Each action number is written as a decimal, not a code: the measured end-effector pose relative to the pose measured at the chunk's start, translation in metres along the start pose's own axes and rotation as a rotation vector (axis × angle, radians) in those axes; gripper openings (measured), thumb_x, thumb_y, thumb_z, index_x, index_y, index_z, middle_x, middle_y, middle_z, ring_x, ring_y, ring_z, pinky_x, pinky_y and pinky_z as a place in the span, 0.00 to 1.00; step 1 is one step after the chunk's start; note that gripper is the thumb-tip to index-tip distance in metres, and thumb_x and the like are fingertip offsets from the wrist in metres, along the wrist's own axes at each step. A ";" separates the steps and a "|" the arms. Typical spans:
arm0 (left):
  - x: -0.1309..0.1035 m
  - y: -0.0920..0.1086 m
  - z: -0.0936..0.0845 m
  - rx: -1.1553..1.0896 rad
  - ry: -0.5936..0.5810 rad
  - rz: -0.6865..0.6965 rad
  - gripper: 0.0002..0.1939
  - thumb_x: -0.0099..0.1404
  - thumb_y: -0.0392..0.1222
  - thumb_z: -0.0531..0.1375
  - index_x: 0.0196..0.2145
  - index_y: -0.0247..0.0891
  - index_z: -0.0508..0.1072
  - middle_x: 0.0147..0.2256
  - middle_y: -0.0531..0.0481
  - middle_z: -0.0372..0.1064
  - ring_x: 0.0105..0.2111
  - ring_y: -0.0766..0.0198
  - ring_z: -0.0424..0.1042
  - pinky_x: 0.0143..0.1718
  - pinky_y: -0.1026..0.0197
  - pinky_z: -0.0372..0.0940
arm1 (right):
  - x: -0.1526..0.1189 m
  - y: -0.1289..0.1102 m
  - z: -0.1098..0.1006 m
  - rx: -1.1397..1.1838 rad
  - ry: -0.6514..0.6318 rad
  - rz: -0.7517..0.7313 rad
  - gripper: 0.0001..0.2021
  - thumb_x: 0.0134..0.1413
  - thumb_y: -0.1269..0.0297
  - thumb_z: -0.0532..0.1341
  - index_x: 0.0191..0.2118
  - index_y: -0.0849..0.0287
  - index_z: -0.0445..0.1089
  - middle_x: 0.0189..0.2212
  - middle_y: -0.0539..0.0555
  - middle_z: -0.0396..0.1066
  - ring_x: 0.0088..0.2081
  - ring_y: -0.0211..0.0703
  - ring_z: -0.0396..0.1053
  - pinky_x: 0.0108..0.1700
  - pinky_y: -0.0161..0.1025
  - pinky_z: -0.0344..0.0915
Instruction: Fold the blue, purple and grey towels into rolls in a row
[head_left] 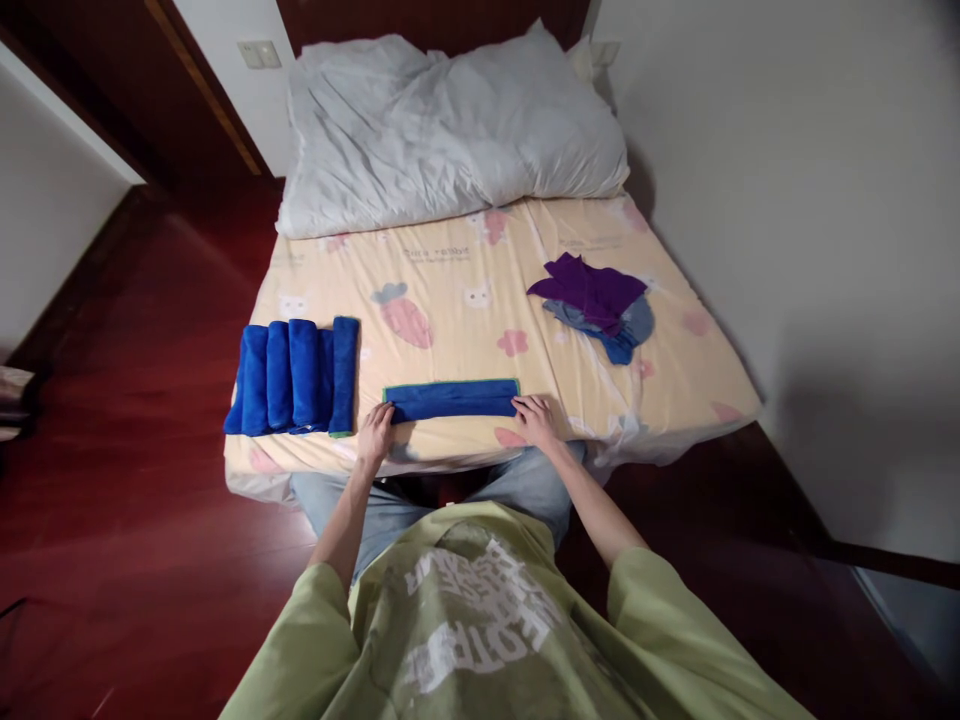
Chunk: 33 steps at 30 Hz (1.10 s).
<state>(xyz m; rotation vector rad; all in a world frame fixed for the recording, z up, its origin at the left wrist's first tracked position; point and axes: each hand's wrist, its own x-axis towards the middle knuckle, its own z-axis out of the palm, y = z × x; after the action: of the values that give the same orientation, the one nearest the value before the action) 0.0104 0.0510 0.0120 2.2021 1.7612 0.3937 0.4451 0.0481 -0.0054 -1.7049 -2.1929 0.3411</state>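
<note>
Blue cloth near bed edge, open room toward pillow.

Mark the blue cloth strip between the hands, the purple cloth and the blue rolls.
Blue cloth strip (454,400), head view: middle of its upper face.
Purple cloth (591,290), head view: middle of its crumpled top.
Blue rolls (302,373), head view: on a middle roll.

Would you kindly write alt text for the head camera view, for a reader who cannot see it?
A person's left hand and right hand touch opposite ends of a narrow blue cloth on a bed. Blue cloth bundles lie to the left, a crumpled purple-and-blue pile to the right, and bulky pale bedding at the far end.
</note>
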 end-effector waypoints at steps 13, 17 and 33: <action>0.014 -0.020 -0.007 -0.182 -0.006 -0.073 0.26 0.64 0.32 0.52 0.58 0.35 0.71 0.56 0.39 0.72 0.60 0.55 0.68 0.64 0.51 0.62 | 0.015 0.009 0.000 0.265 0.102 0.115 0.17 0.59 0.68 0.57 0.51 0.59 0.77 0.49 0.60 0.77 0.53 0.51 0.70 0.59 0.48 0.66; 0.029 -0.020 -0.011 -0.215 0.015 -0.269 0.21 0.70 0.42 0.52 0.56 0.33 0.72 0.48 0.37 0.75 0.51 0.52 0.74 0.55 0.53 0.68 | 0.032 0.016 0.006 0.407 0.088 0.332 0.16 0.59 0.57 0.59 0.47 0.60 0.75 0.42 0.60 0.78 0.44 0.49 0.74 0.50 0.44 0.71; 0.084 -0.023 -0.007 -0.163 -0.004 -0.569 0.19 0.72 0.45 0.53 0.54 0.35 0.74 0.44 0.37 0.78 0.49 0.51 0.76 0.51 0.55 0.67 | 0.073 0.015 -0.001 0.391 0.025 0.527 0.15 0.55 0.50 0.63 0.28 0.56 0.74 0.19 0.52 0.71 0.27 0.45 0.71 0.31 0.36 0.66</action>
<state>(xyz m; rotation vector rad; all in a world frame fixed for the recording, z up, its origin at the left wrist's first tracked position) 0.0049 0.1378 0.0122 1.5011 2.1565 0.3759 0.4425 0.1222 -0.0015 -2.0003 -1.4943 0.8117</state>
